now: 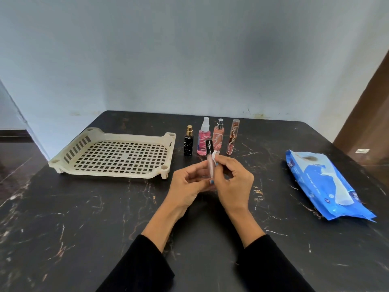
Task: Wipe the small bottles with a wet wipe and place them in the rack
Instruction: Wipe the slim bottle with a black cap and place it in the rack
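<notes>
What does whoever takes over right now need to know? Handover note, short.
Left hand: holds the slim black-capped bottle upright over the table.
Right hand: pinches a small white wet wipe against that bottle near its cap.
Rack: holds no bottles.
Four bottles stand in a row right of the rack.
Wipes pack lies at right.
Done: none racked.
Left: finish this wipe, rack it, then the other four.

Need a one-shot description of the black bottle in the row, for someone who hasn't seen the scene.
Start at the cream rack on the dark table. Just right of it four bottles stand in a row; the black bottle is the leftmost, nearest the rack. It is the shortest, square, black with white veining and a gold cap, while the other three are pinkish or clear.
</notes>
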